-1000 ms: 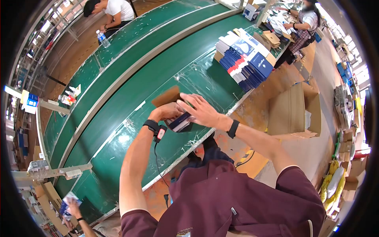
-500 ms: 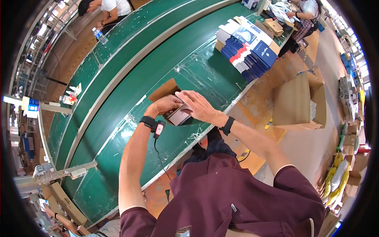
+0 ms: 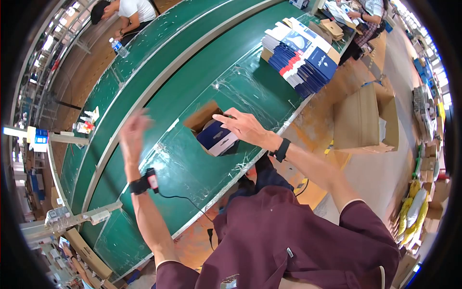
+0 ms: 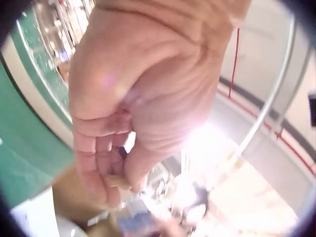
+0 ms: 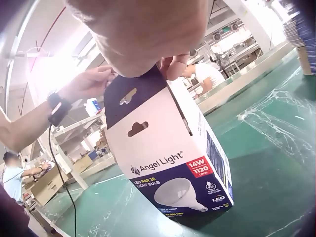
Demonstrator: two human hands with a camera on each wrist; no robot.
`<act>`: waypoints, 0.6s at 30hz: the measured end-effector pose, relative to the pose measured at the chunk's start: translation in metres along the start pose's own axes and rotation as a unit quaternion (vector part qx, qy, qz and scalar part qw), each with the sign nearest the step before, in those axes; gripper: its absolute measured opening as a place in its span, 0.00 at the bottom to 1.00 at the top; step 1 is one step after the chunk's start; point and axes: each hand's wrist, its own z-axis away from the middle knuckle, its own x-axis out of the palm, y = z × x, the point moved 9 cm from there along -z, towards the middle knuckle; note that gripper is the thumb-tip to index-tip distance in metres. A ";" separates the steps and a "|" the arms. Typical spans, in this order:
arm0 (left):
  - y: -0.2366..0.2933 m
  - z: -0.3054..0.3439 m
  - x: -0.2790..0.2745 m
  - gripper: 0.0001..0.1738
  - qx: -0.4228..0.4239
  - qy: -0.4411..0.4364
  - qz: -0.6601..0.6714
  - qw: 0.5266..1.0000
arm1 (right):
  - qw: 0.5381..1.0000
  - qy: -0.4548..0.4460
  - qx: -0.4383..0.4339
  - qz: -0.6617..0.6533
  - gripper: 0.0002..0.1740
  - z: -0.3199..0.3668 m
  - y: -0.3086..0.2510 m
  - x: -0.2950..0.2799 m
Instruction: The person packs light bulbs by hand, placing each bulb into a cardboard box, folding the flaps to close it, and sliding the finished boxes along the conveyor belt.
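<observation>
A blue and white light bulb box (image 5: 160, 148) stands on the green work table (image 3: 183, 188). Its printed front carries a picture of a bulb and hang-hole cutouts. In the head view a brown inner flap (image 3: 199, 117) stands up at the far side, and a dark blue flap (image 3: 214, 135) with a cutout shows beside it. My right hand (image 3: 246, 129) holds the box at its top edge, fingers bent over the rim in the right wrist view. Off to the left, my blurred left hand (image 3: 134, 135) is raised above the table, its fingers loosely bent with no object visible in them.
Stacked flat cartons (image 3: 301, 58) in blue, white and red lie at the table's far right. A large open cardboard box (image 3: 358, 120) stands on the floor to the right. A water bottle (image 3: 118, 47) stands across the rail. Other people work around the tables.
My left hand has let go of the box and swung up and left. The right hand stays at the box's top edge, and the dark blue flap is now uncovered.
</observation>
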 end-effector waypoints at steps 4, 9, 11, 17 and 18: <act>0.033 0.053 -0.026 0.26 0.182 0.275 -0.372 0.867 | 0.998 -0.020 -0.031 0.042 0.32 -0.021 0.003 0.019; 0.045 0.137 0.198 0.43 0.160 -0.017 -0.345 0.925 | 0.968 -0.184 -0.113 0.131 0.41 -0.015 -0.015 0.031; 0.018 0.135 0.213 0.40 0.148 0.012 -0.380 0.913 | 0.945 -0.241 -0.161 0.152 0.46 -0.001 -0.018 0.033; 0.009 0.129 0.220 0.18 0.089 -0.021 -0.377 0.922 | 0.917 -0.279 -0.172 0.226 0.26 0.013 -0.004 0.050; 0.009 0.129 0.223 0.15 0.076 -0.051 -0.378 0.921 | 0.920 -0.276 -0.179 0.212 0.21 0.017 0.004 0.054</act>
